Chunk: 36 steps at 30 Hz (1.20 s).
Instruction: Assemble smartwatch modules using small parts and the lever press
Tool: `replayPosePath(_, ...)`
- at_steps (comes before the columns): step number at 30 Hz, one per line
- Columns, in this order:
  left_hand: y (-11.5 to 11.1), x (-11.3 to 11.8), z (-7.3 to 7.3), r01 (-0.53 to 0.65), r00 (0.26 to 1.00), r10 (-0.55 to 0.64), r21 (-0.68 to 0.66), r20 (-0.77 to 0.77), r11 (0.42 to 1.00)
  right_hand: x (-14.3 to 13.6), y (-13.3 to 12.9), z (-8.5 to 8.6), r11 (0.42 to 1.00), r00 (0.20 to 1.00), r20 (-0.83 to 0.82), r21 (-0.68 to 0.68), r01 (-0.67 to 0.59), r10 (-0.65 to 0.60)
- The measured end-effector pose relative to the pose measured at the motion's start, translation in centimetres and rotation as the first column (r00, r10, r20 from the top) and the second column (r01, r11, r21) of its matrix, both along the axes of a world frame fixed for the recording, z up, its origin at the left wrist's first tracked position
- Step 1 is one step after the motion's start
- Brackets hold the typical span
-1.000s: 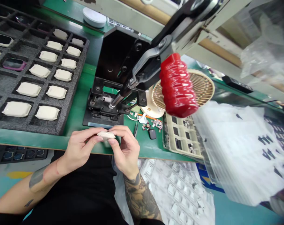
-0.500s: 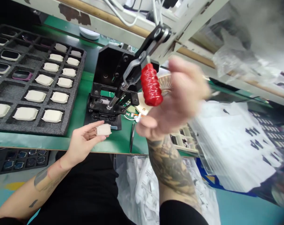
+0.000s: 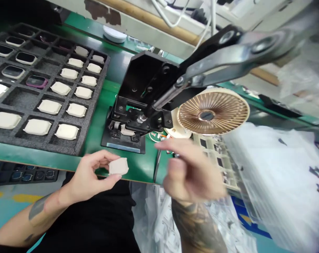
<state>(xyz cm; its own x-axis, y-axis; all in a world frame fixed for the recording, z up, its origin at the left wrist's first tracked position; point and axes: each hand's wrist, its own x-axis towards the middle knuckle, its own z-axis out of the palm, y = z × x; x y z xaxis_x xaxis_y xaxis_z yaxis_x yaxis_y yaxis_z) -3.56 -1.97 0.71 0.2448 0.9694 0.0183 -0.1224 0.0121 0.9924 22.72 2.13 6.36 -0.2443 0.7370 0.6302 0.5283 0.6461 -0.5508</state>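
My left hand (image 3: 93, 174) holds a pale watch-shaped piece (image 3: 118, 166) between thumb and fingers, over the green table's front edge. Just behind it stands a black hand press (image 3: 138, 91), its metal lever arm (image 3: 219, 63) swung up to the right. A similar light piece (image 3: 127, 130) sits within the lower part of the press. My right hand (image 3: 193, 170) is in the air to the right of the press, blurred, fingers apart, with nothing seen in it. It does not touch the lever.
A dark foam tray (image 3: 77, 143) with pale pieces and watch-like items lies left. Right of the press are a round fan (image 3: 213, 111), a compartment box (image 3: 227, 165) and plastic bags (image 3: 275, 168). Tweezers (image 3: 157, 165) lie near my right hand.
The lever has swung up and right, away from its lower position. My right hand has come down, off the red handle. My left hand and its piece sit a little lower in view.
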Motion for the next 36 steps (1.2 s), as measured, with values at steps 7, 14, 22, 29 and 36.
replayPosePath(7,-0.4,-0.3,-0.1,-0.009,0.976,0.061,0.241,-0.211,0.971,-3.0,3.0,-4.9,0.987,0.915,0.387,-0.151,-0.057,0.112)
replayPosePath(14,-1.4,-0.6,1.1,-0.048,0.907,0.265,0.544,-0.328,0.838,-4.7,4.7,-6.4,0.982,0.945,0.328,-0.181,0.058,0.005)
replayPosePath(22,3.7,1.8,1.9,0.179,0.484,0.413,0.549,-0.771,0.816,-0.8,-2.8,-4.1,0.989,0.997,0.01,-0.132,0.074,-0.073)
replayPosePath(29,8.1,4.2,2.9,0.325,0.238,0.261,0.33,-0.936,0.886,2.0,-4.2,-4.7,0.987,0.991,0.041,-0.09,0.132,-0.128)
replayPosePath(36,4.2,2.7,3.6,0.258,0.685,0.115,0.387,-0.72,0.886,1.3,-2.2,-3.5,0.983,0.976,0.216,0.185,-0.019,-0.022)
